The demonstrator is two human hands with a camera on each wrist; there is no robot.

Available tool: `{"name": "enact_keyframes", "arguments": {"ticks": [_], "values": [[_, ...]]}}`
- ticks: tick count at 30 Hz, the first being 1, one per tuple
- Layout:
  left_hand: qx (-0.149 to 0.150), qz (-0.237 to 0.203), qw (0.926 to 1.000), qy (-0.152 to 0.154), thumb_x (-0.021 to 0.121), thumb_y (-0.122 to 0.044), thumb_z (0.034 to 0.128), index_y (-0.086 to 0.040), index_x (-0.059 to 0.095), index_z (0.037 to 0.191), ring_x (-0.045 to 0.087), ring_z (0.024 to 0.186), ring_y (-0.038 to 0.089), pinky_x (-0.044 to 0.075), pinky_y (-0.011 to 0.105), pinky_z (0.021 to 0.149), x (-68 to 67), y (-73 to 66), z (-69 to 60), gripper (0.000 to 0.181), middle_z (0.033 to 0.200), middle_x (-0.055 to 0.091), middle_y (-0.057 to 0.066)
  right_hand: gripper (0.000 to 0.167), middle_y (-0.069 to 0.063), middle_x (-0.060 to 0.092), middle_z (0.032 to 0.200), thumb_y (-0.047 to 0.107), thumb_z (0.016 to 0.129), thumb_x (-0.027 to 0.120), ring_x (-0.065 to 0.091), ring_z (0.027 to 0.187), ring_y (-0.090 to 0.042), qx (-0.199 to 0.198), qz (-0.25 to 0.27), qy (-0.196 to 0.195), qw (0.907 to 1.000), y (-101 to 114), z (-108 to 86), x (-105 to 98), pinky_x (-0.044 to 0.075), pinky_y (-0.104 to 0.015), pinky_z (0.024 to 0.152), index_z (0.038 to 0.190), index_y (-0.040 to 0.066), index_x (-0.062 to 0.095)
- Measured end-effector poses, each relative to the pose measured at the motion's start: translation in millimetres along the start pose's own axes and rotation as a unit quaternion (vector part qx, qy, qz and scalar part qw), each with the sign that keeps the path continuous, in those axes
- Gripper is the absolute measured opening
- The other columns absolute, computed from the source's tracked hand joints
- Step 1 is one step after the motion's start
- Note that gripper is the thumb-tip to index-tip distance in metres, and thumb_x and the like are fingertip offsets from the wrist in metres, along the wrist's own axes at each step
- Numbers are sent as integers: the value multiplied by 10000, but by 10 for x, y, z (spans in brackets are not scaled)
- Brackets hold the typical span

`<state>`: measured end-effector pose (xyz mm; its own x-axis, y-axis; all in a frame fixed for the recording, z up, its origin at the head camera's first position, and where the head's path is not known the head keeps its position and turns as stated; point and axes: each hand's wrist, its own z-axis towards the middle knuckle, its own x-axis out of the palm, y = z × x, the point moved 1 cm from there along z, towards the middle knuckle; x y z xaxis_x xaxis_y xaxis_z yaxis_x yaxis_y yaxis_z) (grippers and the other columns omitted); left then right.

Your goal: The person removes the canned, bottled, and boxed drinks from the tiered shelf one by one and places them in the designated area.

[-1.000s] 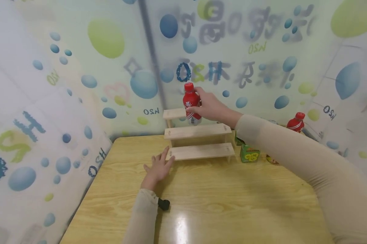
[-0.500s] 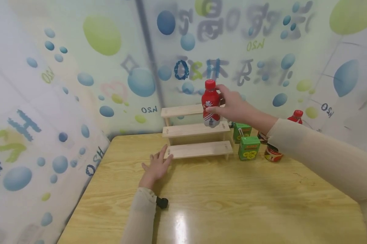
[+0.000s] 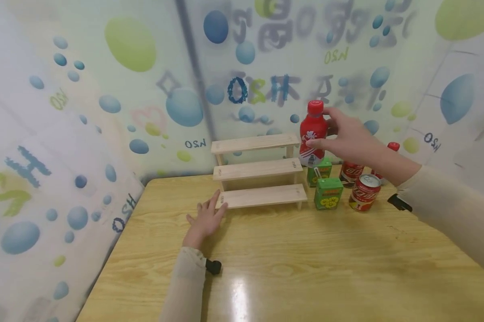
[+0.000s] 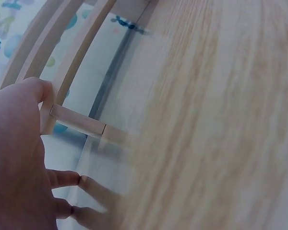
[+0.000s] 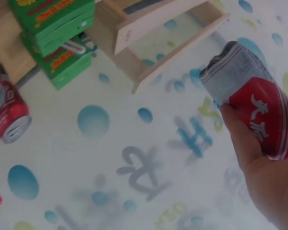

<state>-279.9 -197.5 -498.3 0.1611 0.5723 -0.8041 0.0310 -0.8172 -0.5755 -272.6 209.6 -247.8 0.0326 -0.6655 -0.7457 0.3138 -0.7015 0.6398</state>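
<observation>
My right hand (image 3: 348, 134) grips a red plastic bottle (image 3: 314, 129) upright, thumb at the front and fingers behind, in the air right of the top tier of a three-tier wooden shelf (image 3: 262, 195). The bottle (image 5: 266, 103) also appears in the right wrist view, its silvery lower label and base showing. My left hand (image 3: 205, 219) lies at the left end of the lowest tier with fingers spread. Its thumb and forefinger touch the plank's corner; in the left wrist view other fingers (image 4: 65, 178) reach down to the tabletop.
Right of the shelf stand two green drink cartons (image 3: 328, 194), one behind the other, with a straw on the rear one. Beside them are red drink cans (image 3: 365, 193) and another red-capped bottle (image 3: 393, 146), mostly behind my right arm. A patterned wall (image 3: 145, 112) closes off the back.
My right hand has carried the red bottle rightward from in front of the top tier to beyond the shelf's right end. The left hand stays at the shelf's left end.
</observation>
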Motion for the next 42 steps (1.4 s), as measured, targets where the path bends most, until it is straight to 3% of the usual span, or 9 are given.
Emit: {"name": "enact_keyframes", "arguments": {"ticks": [9, 17, 20, 24, 27, 32, 37, 42], "values": [[-51, 117, 9999, 12, 237, -749, 1070, -420, 29, 1715, -27, 1631, 571, -151, 894, 1134, -2, 8, 1, 754, 1768, 170, 248, 977, -345, 562, 1491, 483, 986, 746, 574, 1334, -522, 625, -413, -320, 9967, -514, -263, -422, 517, -693, 1003, 1692, 87, 199], [-4, 179, 9998, 52, 231, -761, 1064, -426, 18, 1714, -23, 1626, 580, -148, 900, 1128, -7, 6, -1, 762, 1769, 165, 250, 981, -421, 537, 1444, 543, 1002, 686, 560, 1262, -592, 1155, -682, -831, 9875, -966, -535, -760, 562, -703, 885, 1672, 24, 193], [23, 272, 9996, 70, 212, -767, 1061, -431, 3, 1712, -19, 1623, 586, -133, 910, 1123, -10, 9, 8, 762, 1769, 160, 252, 939, -444, 549, 1399, 515, 1017, 670, 590, 1190, -597, 1255, -722, -1050, 9839, -1158, -614, -819, 628, -496, 701, 1651, -9, 216], [22, 390, 9992, 113, 186, -773, 1058, -441, -27, 1708, -14, 1624, 586, -111, 922, 1117, -16, 20, 13, 760, 1770, 154, 250, 904, -468, 557, 1337, 495, 1029, 658, 599, 1101, -582, 1371, -862, -1200, 9795, -1441, -701, -834, 477, -251, 573, 1604, -64, 242], [10, 411, 9990, 147, 198, -769, 1061, -433, -24, 1710, -9, 1627, 580, -101, 924, 1118, -20, 26, 8, 764, 1770, 161, 250, 944, -475, 534, 1322, 513, 1033, 639, 580, 1099, -595, 1537, -895, -1243, 9762, -1675, -766, -808, 521, -305, 572, 1611, -92, 202], [-7, 412, 9990, 155, 216, -773, 1059, -427, -3, 1713, 4, 1630, 570, -85, 927, 1120, -40, 13, -9, 771, 1768, 178, 246, 992, -474, 466, 1360, 520, 1043, 617, 539, 1153, -643, 1789, -766, -1289, 9724, -2055, -863, -701, 631, -555, 663, 1611, -138, 140], [6, 472, 9988, 104, 198, -793, 1047, -432, 9, 1712, 22, 1633, 563, -58, 929, 1126, -40, 6, -4, 780, 1768, 190, 237, 995, -505, 403, 1424, 486, 1043, 637, 481, 1212, -665, 1993, -532, -1291, 9699, -2337, -962, -537, 635, -595, 725, 1593, -173, 134], [9, 475, 9988, 95, 204, -788, 1050, -442, 8, 1710, 22, 1635, 559, -56, 927, 1129, -38, 7, 6, 770, 1769, 194, 232, 1026, -532, 345, 1485, 485, 1039, 650, 432, 1274, -695, 2263, -447, -1126, 9665, -2529, -1027, -365, 549, -721, 946, 1596, -181, 102]]}}
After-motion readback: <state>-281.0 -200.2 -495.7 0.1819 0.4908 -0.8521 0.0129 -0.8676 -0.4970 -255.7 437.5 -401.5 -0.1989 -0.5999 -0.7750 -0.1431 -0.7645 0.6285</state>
